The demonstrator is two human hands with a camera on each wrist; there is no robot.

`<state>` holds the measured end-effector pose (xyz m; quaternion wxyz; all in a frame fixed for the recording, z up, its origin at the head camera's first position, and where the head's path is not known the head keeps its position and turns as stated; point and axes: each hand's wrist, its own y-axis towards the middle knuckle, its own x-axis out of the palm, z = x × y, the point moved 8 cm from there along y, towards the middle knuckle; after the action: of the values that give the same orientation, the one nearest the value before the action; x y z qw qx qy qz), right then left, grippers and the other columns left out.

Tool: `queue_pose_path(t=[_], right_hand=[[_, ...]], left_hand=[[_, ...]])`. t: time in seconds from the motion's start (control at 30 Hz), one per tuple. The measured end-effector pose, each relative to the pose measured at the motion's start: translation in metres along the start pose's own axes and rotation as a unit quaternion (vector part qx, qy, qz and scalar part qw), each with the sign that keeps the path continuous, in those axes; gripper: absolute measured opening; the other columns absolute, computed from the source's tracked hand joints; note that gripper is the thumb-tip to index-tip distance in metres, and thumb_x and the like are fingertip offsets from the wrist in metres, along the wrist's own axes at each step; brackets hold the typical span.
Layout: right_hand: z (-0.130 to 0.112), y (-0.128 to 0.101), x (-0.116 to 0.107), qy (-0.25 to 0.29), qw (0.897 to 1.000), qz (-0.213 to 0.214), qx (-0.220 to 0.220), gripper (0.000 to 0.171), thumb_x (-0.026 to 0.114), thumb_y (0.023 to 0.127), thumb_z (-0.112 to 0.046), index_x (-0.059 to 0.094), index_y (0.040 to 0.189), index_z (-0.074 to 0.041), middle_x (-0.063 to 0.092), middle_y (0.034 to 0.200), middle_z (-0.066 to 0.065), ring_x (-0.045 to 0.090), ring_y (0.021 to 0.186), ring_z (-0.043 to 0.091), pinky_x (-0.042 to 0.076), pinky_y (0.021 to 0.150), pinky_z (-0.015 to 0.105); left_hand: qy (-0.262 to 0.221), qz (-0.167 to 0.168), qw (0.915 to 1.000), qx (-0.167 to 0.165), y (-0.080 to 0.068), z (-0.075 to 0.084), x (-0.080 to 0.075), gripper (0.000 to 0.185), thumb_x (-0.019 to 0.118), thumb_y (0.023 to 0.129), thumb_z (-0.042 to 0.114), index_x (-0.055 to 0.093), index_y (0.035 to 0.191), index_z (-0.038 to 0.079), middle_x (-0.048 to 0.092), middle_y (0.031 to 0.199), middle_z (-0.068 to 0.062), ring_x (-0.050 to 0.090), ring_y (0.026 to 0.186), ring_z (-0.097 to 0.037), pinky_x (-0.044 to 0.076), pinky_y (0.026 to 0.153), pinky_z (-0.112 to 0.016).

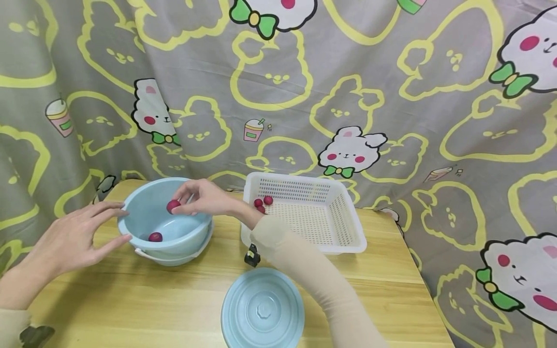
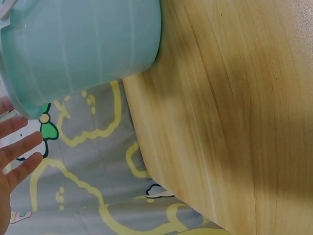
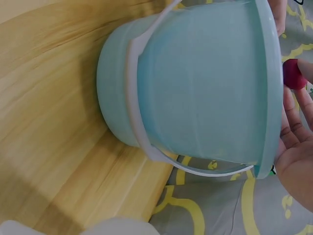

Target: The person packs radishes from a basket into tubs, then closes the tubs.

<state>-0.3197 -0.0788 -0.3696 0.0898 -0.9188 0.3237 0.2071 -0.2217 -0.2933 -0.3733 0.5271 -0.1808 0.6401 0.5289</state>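
Now right hand (image 1: 204, 197) pinches berry (image 1: 172, 206) over bucket (image 1: 148, 212) — one inside; left fingers (image 1: 106, 224) spread.

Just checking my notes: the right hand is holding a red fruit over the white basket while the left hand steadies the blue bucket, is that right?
Not quite. The right hand holds the red fruit over the blue bucket, not over the white basket; the head view shows it. The rest stands: the left hand touches the bucket's rim.

The counter (image 1: 391, 295) is pale, smooth-grained wood. Bucket (image 1: 167, 232) and lid (image 1: 262, 309) are smooth, slightly glossy blue plastic. The white plastic basket (image 1: 304, 212) is perforated. Behind hangs matt printed cloth (image 1: 304, 96).
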Motion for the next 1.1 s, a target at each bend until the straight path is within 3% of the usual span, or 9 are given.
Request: queue_pose_path(t=[0.23,0.3,0.47,0.7,0.9,0.97,1.1], right_hand=[[0.003,0.005,0.003,-0.012,1.000,0.005,0.003,0.024,0.079,0.094,-0.013,0.072,0.116,-0.006,0.071,0.096,0.003,0.074,0.097,0.041,0.064,0.076,0.027],[0.004,0.006,0.003,-0.018,1.000,0.005,0.003,0.023,0.079,0.094,-0.012,0.072,0.115,-0.006,0.071,0.096,0.004,0.075,0.094,0.037,0.063,0.075,0.025],[0.005,0.007,0.005,-0.042,0.999,0.003,0.000,0.024,0.079,0.094,-0.014,0.071,0.115,-0.006,0.073,0.096,0.003,0.073,0.079,0.013,0.062,0.073,0.023],[0.005,0.005,0.005,-0.028,1.000,-0.012,-0.008,0.028,0.073,0.098,-0.013,0.069,0.123,0.000,0.075,0.100,0.008,0.075,0.092,0.033,0.063,0.078,0.026],[0.001,-0.002,0.000,-0.012,1.000,-0.004,-0.022,0.027,0.073,0.099,-0.013,0.070,0.123,-0.001,0.075,0.103,0.008,0.075,0.081,0.013,0.065,0.087,0.043],[-0.001,-0.005,-0.003,-0.009,1.000,0.000,-0.026,0.027,0.073,0.099,-0.013,0.070,0.123,-0.003,0.075,0.105,0.009,0.075,0.080,0.010,0.065,0.085,0.041],[-0.001,-0.012,-0.011,0.010,1.000,0.014,-0.025,0.030,0.073,0.098,-0.012,0.069,0.125,0.001,0.075,0.108,0.012,0.076,0.085,0.017,0.065,0.081,0.032]], left_hand=[[0.001,0.005,1.0000,0.003,0.000,0.000,0.000,0.061,0.088,0.075,0.049,0.072,0.121,0.012,0.069,0.130,-0.013,0.071,0.103,-0.044,0.056,0.071,-0.064],[0.000,0.005,1.0000,0.003,0.000,0.000,0.000,0.061,0.089,0.075,0.049,0.072,0.120,0.012,0.069,0.130,-0.013,0.071,0.103,-0.043,0.056,0.070,-0.063],[0.001,0.001,1.0000,-0.001,0.000,0.001,0.000,0.060,0.088,0.075,0.048,0.073,0.120,0.012,0.069,0.130,-0.012,0.071,0.103,-0.043,0.056,0.070,-0.063],[0.001,0.002,1.0000,0.002,0.000,0.001,0.000,0.060,0.088,0.075,0.048,0.073,0.121,0.012,0.069,0.131,-0.012,0.071,0.102,-0.043,0.056,0.069,-0.062],[0.001,0.004,1.0000,0.003,0.000,0.001,-0.001,0.060,0.089,0.075,0.047,0.073,0.120,0.011,0.069,0.131,-0.013,0.071,0.102,-0.044,0.056,0.069,-0.062],[0.001,0.004,1.0000,0.002,0.000,0.000,-0.001,0.060,0.089,0.075,0.047,0.073,0.121,0.011,0.069,0.131,-0.013,0.071,0.102,-0.044,0.056,0.069,-0.062],[0.000,0.002,1.0000,0.001,0.000,0.000,0.000,0.061,0.089,0.075,0.047,0.072,0.121,0.011,0.069,0.131,-0.013,0.071,0.103,-0.044,0.056,0.070,-0.063]])
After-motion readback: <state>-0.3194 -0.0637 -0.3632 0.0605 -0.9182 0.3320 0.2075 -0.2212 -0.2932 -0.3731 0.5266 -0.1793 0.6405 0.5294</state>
